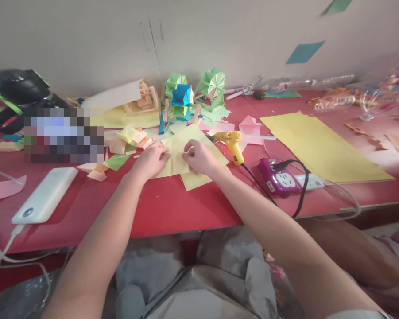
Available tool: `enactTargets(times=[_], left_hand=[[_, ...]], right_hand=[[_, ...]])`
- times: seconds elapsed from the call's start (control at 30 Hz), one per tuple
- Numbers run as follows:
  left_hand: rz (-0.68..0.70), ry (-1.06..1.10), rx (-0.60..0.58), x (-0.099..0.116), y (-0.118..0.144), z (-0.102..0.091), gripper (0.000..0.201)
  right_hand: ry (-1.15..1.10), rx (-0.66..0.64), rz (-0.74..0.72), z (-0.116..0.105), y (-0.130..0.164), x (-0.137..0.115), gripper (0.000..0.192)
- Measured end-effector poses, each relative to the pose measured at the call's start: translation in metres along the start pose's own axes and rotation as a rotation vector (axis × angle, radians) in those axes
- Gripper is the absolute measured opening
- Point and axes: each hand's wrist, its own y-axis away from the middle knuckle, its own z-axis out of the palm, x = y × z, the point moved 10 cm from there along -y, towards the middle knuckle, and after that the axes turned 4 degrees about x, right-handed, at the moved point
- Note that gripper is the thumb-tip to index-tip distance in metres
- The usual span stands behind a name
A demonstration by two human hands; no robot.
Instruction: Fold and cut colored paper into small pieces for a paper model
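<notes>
On red table (172,208): yellow paper (179,153) between both hands, left hand (152,160) and right hand (199,156) fingers pinching its edges.

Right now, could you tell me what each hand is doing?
Left hand: fingers curled, pressing down on the yellow paper.
Right hand: fingers pinching a fold of the same sheet.

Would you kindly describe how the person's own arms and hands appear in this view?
Both forearms are bare to the bottom edge of the picture, with no sleeves visible. The left hand and right hand wear no gloves, and no rings, watch or bracelets show.
</notes>
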Motion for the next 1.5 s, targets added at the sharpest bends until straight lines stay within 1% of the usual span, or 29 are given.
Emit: enactTargets(times=[0.1, 0.2, 0.3, 0.37, 0.43, 0.5, 0.57, 0.63, 0.7, 0.77, 0.87, 0.97, 1.03, 1.13, 1.27, 1.33, 1.4, 1.47, 1.5], left_hand=[[-0.004, -0.015, -0.071, 0.001, 0.004, 0.001, 0.028], [-0.091, 0.004, -0.148, -0.006, 0.008, 0.006, 0.027], [-0.166, 0.059, -0.169, -0.012, 0.008, 0.008, 0.027], [-0.182, 0.054, -0.174, -0.013, 0.008, 0.009, 0.029], [-0.19, 0.047, -0.182, -0.013, 0.008, 0.009, 0.03], [-0.19, 0.05, -0.172, -0.013, 0.008, 0.008, 0.03], [-0.168, 0.033, -0.128, -0.011, 0.006, 0.006, 0.034], [-0.127, -0.007, -0.058, -0.009, 0.003, 0.003, 0.037], [-0.084, -0.035, 0.002, -0.007, 0.0, 0.0, 0.035], [-0.056, -0.029, 0.011, -0.007, 0.0, 0.0, 0.034], [-0.046, 0.017, -0.07, -0.01, 0.003, 0.005, 0.04], [-0.105, 0.05, -0.177, -0.017, 0.007, 0.012, 0.048], [-0.152, 0.076, -0.197, -0.022, 0.008, 0.013, 0.049], [-0.174, 0.125, -0.175, -0.025, 0.008, 0.013, 0.05], [-0.153, 0.123, -0.158, -0.024, 0.006, 0.014, 0.047], [-0.106, 0.083, -0.109, -0.019, 0.004, 0.01, 0.043], [-0.061, 0.05, -0.027, -0.014, 0.001, 0.004, 0.039], [-0.046, 0.041, 0.034, -0.012, -0.001, -0.001, 0.035], [-0.046, 0.042, 0.046, -0.013, -0.001, -0.001, 0.033]], right_hand=[[0.056, 0.014, -0.02, 0.0, -0.002, 0.0, 0.005], [0.076, 0.0, -0.034, 0.002, -0.002, 0.0, 0.011], [0.081, -0.019, -0.035, 0.004, -0.001, 0.0, 0.017], [0.086, -0.021, -0.039, 0.004, 0.0, 0.0, 0.019], [0.074, -0.017, -0.05, 0.002, 0.001, -0.002, 0.017], [0.026, -0.012, -0.047, 0.001, 0.002, -0.003, 0.011], [-0.042, -0.016, -0.015, 0.0, 0.003, -0.002, 0.019], [-0.091, -0.028, 0.017, 0.001, 0.003, 0.0, 0.025], [-0.104, -0.037, 0.021, 0.003, 0.003, 0.001, 0.019], [-0.091, -0.027, 0.008, 0.003, 0.002, 0.0, 0.013], [-0.05, -0.012, -0.013, 0.003, 0.0, 0.0, 0.01], [-0.009, -0.02, -0.027, 0.005, -0.002, 0.0, 0.012], [0.014, -0.031, -0.033, 0.006, -0.002, 0.0, 0.016], [0.049, -0.039, -0.049, 0.006, -0.002, -0.001, 0.019], [0.009, -0.026, -0.046, 0.001, 0.001, -0.003, 0.015], [-0.055, -0.029, -0.006, 0.001, 0.002, -0.002, 0.023], [-0.115, -0.043, 0.04, 0.003, 0.003, 0.001, 0.032], [-0.161, -0.054, 0.066, 0.005, 0.003, 0.003, 0.029], [-0.176, -0.058, 0.07, 0.006, 0.002, 0.004, 0.025]])
